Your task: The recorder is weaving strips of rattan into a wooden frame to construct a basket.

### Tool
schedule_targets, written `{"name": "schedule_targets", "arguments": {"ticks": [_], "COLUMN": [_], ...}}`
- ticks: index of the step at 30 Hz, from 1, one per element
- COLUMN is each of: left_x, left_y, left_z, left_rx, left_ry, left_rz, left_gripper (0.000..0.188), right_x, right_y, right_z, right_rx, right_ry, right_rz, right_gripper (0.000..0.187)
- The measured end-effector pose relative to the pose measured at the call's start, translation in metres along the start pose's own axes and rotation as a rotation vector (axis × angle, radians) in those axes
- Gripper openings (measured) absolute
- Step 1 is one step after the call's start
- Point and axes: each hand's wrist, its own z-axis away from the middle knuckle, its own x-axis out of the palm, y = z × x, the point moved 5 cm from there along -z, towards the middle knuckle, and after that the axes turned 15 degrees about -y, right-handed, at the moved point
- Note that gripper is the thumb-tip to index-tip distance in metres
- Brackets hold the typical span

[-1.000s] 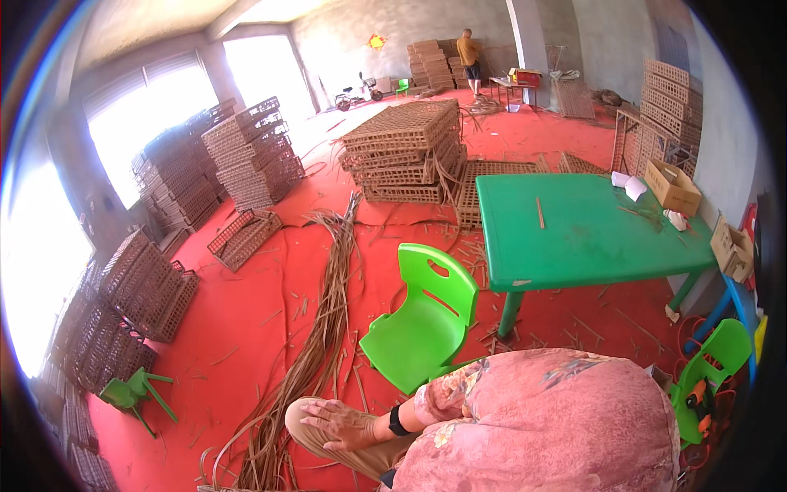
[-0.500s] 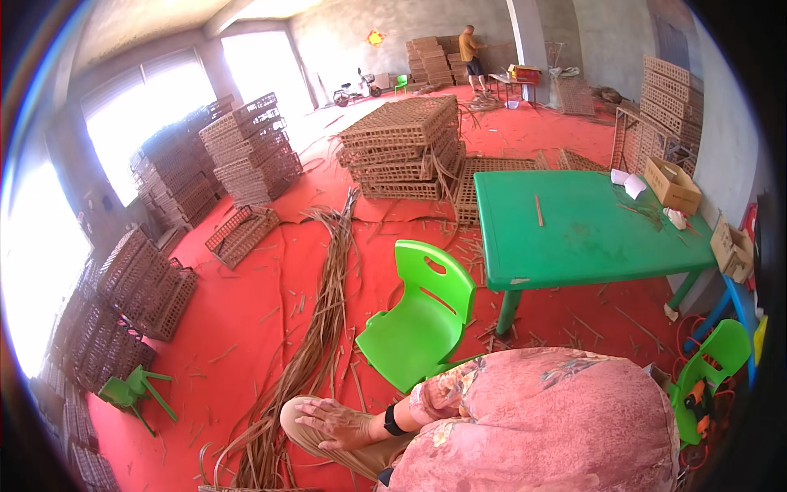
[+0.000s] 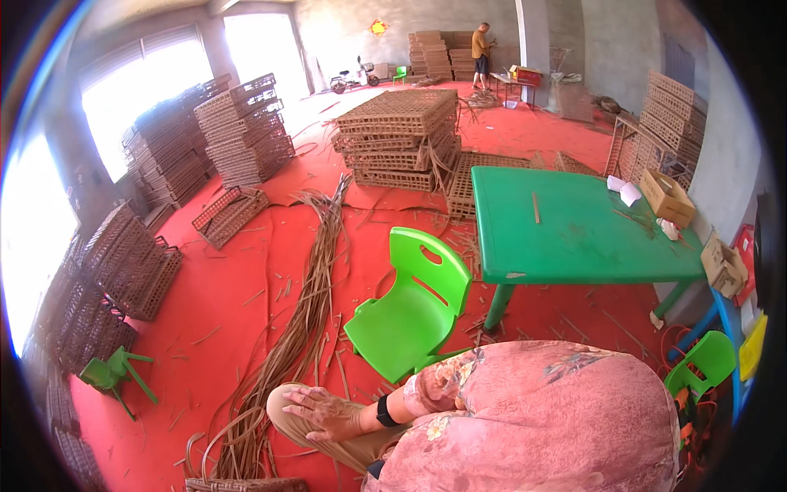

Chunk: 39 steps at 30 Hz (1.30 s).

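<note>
My right hand (image 3: 324, 412) lies flat on my tan-trousered knee (image 3: 283, 403), fingers stretched and slightly spread, holding nothing. A black band (image 3: 384, 412) circles its wrist, and a pink flowered sleeve (image 3: 438, 388) covers the arm above. My left hand is out of sight; only a small dark patch shows beside the pink cloth near the lower edge. Next to the knee, a long bundle of brown flat strips (image 3: 307, 303) stretches over the red floor covering. Below it, the rim of a brown woven piece (image 3: 246, 485) enters at the lower edge.
A bright green chair (image 3: 402, 324) stands before a green table (image 3: 574, 225) bearing cartons (image 3: 668, 197). Stacks of brown woven trays (image 3: 398, 131) stand mid-room and along the left (image 3: 243, 131). Strip scraps litter the floor. A person (image 3: 481, 56) stands at the far wall.
The whole view has shifted slightly, and more of the woven rim shows at the lower edge. My right hand stays on the knee. The far person's arms have moved.
</note>
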Motion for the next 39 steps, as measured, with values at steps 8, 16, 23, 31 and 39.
{"name": "schedule_targets", "arguments": {"ticks": [8, 16, 23, 31, 39], "left_x": [-0.006, -0.004, 0.000, 0.002, 0.004], "left_y": [0.009, 0.004, 0.000, -0.002, -0.005], "left_z": [0.002, 0.002, -0.001, -0.005, -0.008], "left_rx": [-0.038, -0.028, -0.014, 0.000, 0.007], "left_ry": [-0.064, -0.047, -0.031, -0.021, -0.012], "left_rz": [-0.058, -0.031, -0.015, -0.008, 0.009], "left_gripper": [0.028, 0.029, 0.028, 0.027, 0.026], "right_x": [0.001, 0.000, 0.004, 0.003, 0.007], "right_y": [0.000, -0.003, 0.001, -0.001, 0.001], "right_z": [0.002, 0.001, 0.000, 0.001, 0.000], "right_rx": [0.002, 0.025, 0.000, 0.002, 0.013], "right_ry": [0.004, -0.026, 0.002, 0.009, 0.034], "right_rz": [0.015, -0.018, 0.011, 0.029, 0.005], "right_gripper": [0.076, 0.075, 0.076, 0.076, 0.078]}}
